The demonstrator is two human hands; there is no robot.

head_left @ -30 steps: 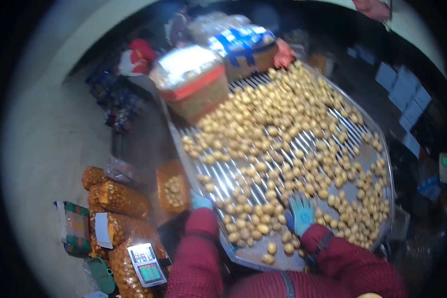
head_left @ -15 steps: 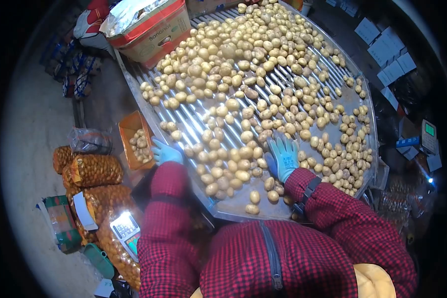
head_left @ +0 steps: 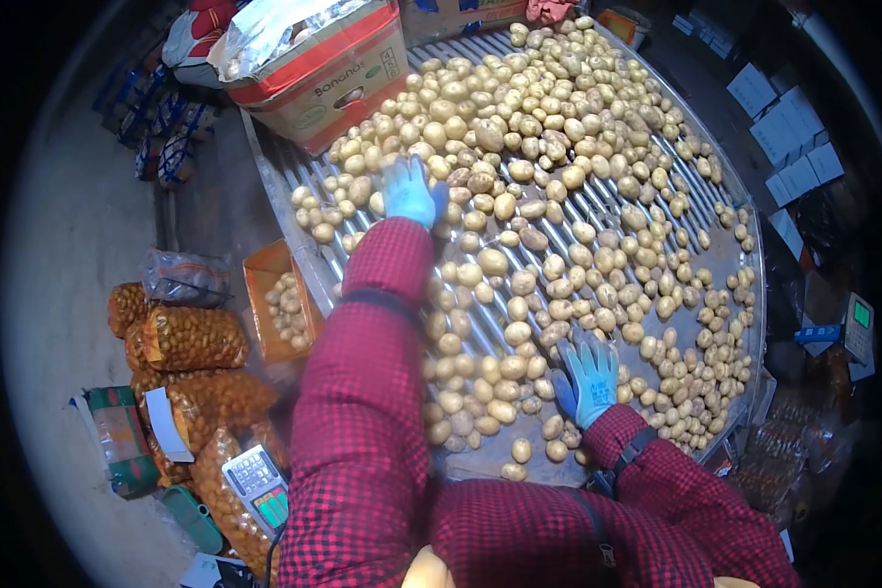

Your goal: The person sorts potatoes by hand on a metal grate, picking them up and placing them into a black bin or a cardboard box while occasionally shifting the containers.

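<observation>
Many potatoes point(head_left: 490, 260) lie spread over a slatted metal sorting table point(head_left: 487, 333). My left hand point(head_left: 412, 194), in a light-blue glove, reaches far over the slats, its fingers apart and touching potatoes near the upper left pile. My right hand point(head_left: 590, 380), gloved the same way, rests open near the table's front, fingers stretched out against several potatoes. Nothing shows held in either hand. A few loose potatoes point(head_left: 521, 450) lie on the flat front strip, to the left of my right wrist.
A banana box point(head_left: 328, 93) stands on the table's upper left corner. Left of the table is an orange crate point(head_left: 261, 284) holding potatoes. Net sacks point(head_left: 196, 338) and a scale point(head_left: 258, 485) are at lower left. White boxes point(head_left: 789, 125) and another scale point(head_left: 858, 328) are at right.
My left hand has moved from the table's left edge up and across onto the potatoes. My right hand stays open among the potatoes. The whole view has shifted slightly.
</observation>
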